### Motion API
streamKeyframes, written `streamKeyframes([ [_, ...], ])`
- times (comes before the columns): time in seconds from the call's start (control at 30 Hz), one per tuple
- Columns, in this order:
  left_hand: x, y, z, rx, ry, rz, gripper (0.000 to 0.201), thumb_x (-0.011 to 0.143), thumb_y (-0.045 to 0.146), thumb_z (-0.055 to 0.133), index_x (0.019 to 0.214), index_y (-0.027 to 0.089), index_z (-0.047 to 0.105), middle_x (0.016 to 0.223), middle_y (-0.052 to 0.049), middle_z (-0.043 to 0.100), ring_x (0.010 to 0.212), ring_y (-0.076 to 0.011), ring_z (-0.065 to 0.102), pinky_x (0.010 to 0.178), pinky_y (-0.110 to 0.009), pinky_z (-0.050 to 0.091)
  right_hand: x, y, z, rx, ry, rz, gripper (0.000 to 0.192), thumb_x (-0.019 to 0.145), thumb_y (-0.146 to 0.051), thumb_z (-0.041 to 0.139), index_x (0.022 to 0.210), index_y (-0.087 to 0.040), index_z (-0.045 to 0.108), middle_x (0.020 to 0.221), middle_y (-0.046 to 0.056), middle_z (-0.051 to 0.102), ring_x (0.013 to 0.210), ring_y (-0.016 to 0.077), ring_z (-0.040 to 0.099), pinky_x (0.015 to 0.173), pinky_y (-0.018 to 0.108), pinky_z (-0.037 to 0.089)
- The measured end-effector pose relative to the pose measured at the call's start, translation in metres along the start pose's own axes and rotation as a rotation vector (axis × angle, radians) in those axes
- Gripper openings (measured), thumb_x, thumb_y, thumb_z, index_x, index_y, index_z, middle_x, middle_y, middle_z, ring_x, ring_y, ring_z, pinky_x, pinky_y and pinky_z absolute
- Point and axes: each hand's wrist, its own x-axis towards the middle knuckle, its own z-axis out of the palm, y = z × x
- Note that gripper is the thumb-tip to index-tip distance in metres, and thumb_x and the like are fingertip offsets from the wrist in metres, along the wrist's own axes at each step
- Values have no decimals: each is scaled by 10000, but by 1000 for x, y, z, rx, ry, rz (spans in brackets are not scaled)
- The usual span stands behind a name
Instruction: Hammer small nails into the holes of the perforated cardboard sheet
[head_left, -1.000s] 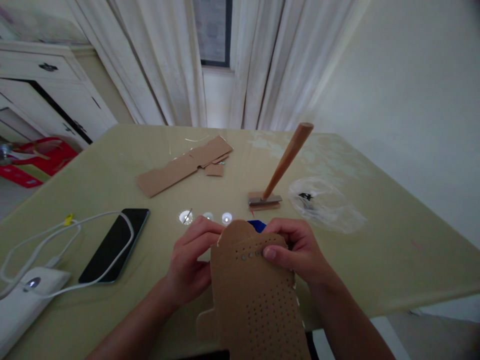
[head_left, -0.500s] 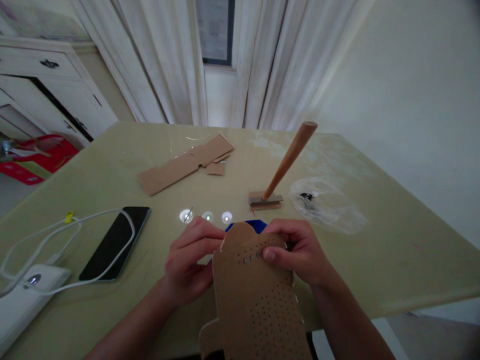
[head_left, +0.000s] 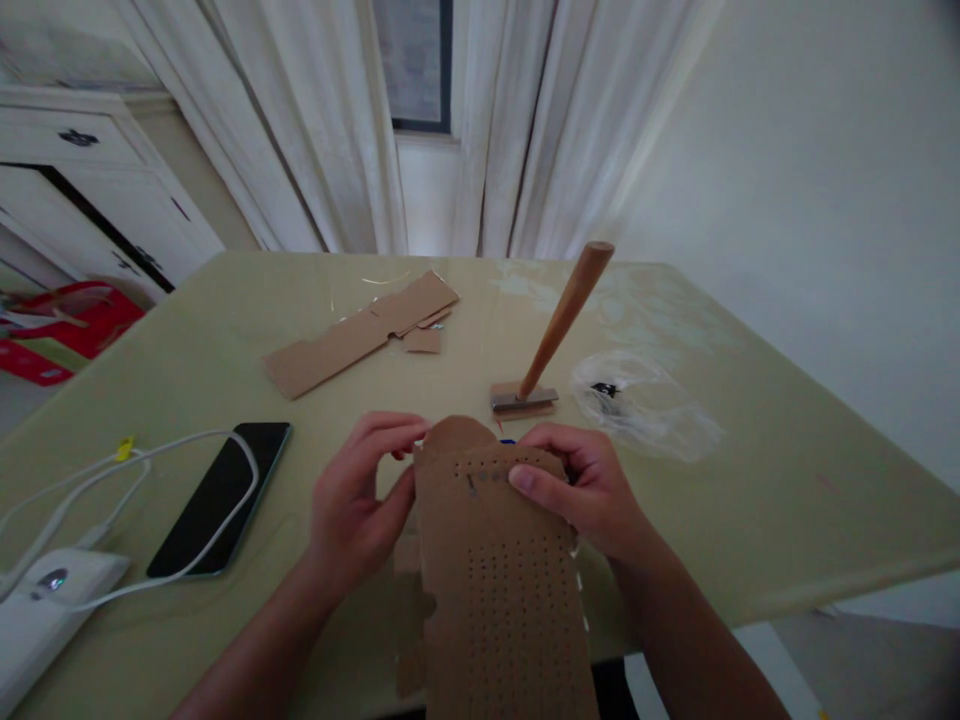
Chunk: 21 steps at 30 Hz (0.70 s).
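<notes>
A piece of brown cardboard [head_left: 450, 600] with rows of small punched holes and a rounded top tab stands tilted before me. My right hand [head_left: 581, 485] grips its upper right edge, thumb on the front face and fingers behind. My left hand [head_left: 367, 490] is at the upper left edge, its fingertips reaching behind the board. Whatever those fingertips pinch is hidden. A short dark, thin pin-like piece [head_left: 471, 485] shows at the upper row of holes. Just a sliver of something blue [head_left: 508, 441] peeks over the top edge.
Beyond my hands, a wooden-handled hammer [head_left: 566, 320] stands head-down on a small cardboard piece. A clear plastic bag [head_left: 652, 410] lies to its right, cardboard strips [head_left: 360, 335] to its left. At left are a black phone [head_left: 225, 500], a white cable and a white power bank [head_left: 64, 610].
The cardboard has turned more upright and shifted slightly left, covering most of the blue piece. My left hand has moved left and up. The bright round spots on the table no longer show.
</notes>
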Motion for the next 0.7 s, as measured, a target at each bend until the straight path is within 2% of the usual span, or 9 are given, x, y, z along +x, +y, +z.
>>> streamKeyframes([
  [0.07, 2, 1, -4, 43, 140, 5, 235, 1052, 175, 625, 1239, 251, 744, 1131, -73, 725, 1019, -203, 680, 812, -335, 560, 0, 0, 0, 1, 32, 6, 253, 870, -422, 865, 879, -184, 777, 675, -16, 623, 549, 94, 459, 473, 199, 348],
  [0.1, 2, 3, -6, 93, 172, 50, 232, 1052, 178, 627, 1234, 252, 751, 1124, -67, 732, 1018, -204, 680, 832, -348, 554, 0, 0, 1, -5, 39, 10, 257, 866, -424, 867, 887, -184, 775, 677, -16, 622, 551, 96, 459, 472, 198, 347],
  [0.13, 3, 4, -8, 152, 162, 125, 215, 1045, 206, 652, 1227, 249, 757, 1123, -65, 743, 1009, -209, 681, 851, -367, 549, 0, 0, 1, -13, 34, 12, 262, 864, -426, 867, 893, -183, 773, 680, -15, 623, 555, 97, 460, 473, 198, 348],
  [0.2, 3, 6, -9, 271, 62, 299, 203, 999, 274, 751, 1199, 247, 771, 1132, -60, 767, 968, -213, 681, 871, -395, 536, -1, 0, 2, -36, 4, 9, 267, 866, -429, 861, 901, -180, 772, 693, -13, 629, 567, 99, 462, 486, 204, 354],
  [0.27, 3, 7, -8, 355, -23, 405, 204, 942, 257, 830, 1141, 258, 788, 1131, -49, 788, 936, -210, 670, 873, -399, 526, -2, -1, 3, -71, -25, -11, 265, 875, -429, 851, 906, -177, 773, 698, -14, 630, 576, 101, 461, 502, 213, 352],
  [0.4, -1, 5, -2, 425, 13, 435, 237, 916, 128, 824, 1093, 283, 799, 1089, -26, 823, 962, -230, 661, 889, -408, 523, -2, -2, 3, -129, -38, -55, 253, 893, -420, 837, 924, -176, 775, 708, -18, 631, 583, 102, 456, 514, 224, 346],
  [0.7, -4, 4, 1, 401, -39, 547, 191, 915, 97, 774, 1065, 196, 708, 1052, -64, 862, 994, -229, 781, 909, -402, 589, 1, -3, 5, -225, -76, -80, 224, 889, -390, 836, 879, -170, 795, 703, -14, 625, 592, 107, 460, 501, 223, 327],
])
